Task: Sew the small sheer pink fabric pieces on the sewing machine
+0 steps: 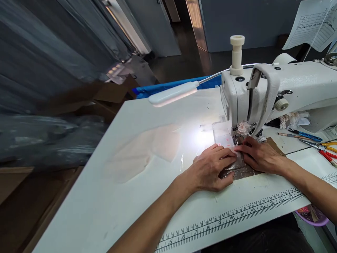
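A white sewing machine (237, 102) stands on the right of the table, its presser foot (238, 140) down near a shiny greyish-brown piece of material (243, 173). Clear, glossy material partly covers this piece. My left hand (214, 167) lies palm down on its left side, fingers bent and thumb apart. My right hand (259, 154) rests on its right side close to the presser foot, index finger and thumb spread. The needle tip and the material beneath both palms are hidden. A pale pink fabric flower (243, 127) sits on the machine head.
A lit lamp (173, 94) on a bendable neck hangs over the table. Sheer pale fabric pieces (147, 149) lie left of my hands. Tweezers, blue-handled cutters (306, 135) and pliers (330, 144) lie at right. A printed ruler (231, 218) runs along the front edge.
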### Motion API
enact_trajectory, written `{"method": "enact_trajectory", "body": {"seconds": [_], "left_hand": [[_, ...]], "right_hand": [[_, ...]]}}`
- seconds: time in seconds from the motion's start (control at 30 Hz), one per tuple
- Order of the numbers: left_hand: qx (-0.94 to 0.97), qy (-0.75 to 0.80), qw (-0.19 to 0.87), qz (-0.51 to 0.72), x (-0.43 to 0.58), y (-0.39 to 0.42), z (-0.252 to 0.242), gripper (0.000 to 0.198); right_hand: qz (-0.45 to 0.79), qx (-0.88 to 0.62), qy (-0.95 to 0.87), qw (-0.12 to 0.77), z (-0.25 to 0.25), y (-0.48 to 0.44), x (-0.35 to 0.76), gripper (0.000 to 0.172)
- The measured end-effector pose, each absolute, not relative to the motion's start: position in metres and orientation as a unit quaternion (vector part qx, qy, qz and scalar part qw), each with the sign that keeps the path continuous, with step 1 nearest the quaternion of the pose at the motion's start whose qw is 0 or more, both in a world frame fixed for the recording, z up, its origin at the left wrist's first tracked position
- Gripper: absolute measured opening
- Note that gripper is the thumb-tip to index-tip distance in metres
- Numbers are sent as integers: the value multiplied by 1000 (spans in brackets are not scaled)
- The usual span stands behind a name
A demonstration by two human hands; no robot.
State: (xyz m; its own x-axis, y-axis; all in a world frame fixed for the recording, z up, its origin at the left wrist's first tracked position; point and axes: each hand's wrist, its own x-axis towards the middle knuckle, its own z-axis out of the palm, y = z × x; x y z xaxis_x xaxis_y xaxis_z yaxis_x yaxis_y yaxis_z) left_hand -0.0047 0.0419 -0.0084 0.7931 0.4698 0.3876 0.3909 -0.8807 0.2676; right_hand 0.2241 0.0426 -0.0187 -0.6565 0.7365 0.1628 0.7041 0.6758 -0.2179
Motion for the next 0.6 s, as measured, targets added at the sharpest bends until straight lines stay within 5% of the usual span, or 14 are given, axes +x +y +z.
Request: {"method": "enact_trajectory", "body": {"seconds": [0.6], "left_hand": [[954, 263, -3, 146, -3, 45, -12, 35]], "right_hand": [[105, -385, -906, 141, -21, 39, 230, 37]]}}
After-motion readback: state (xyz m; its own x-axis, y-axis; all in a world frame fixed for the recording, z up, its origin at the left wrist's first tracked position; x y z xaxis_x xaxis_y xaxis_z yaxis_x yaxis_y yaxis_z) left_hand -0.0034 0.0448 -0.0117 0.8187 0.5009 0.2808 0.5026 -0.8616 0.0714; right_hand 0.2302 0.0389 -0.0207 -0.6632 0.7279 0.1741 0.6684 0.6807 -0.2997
